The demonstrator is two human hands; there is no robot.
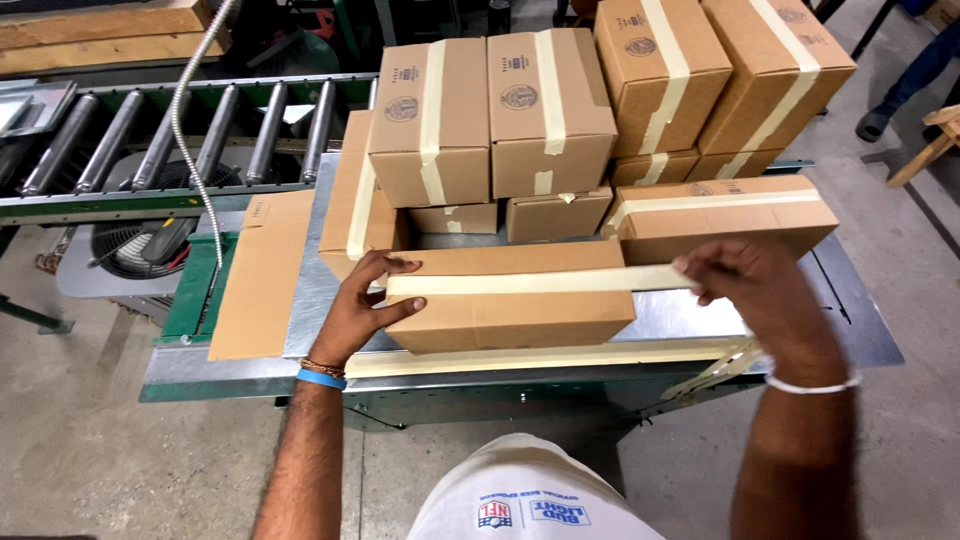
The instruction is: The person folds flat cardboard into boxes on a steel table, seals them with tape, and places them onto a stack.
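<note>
A flat brown cardboard box (510, 310) lies near the front of a metal table (860, 320). A pale strip of tape (540, 282) runs along its top seam. My left hand (362, 310) grips the box's left end, thumb on top and fingers on the front face. My right hand (765, 290) pinches the tape's right end just past the box's right edge. Another loose tape strip (530, 357) lies along the table's front edge beneath the box.
Taped brown boxes (490, 115) are stacked behind, with a long one (720, 215) at right. A flat cardboard sheet (262, 275) lies left. A roller conveyor (160, 140) and flexible metal hose (190, 130) stand far left. Another person's leg (905, 85) is at upper right.
</note>
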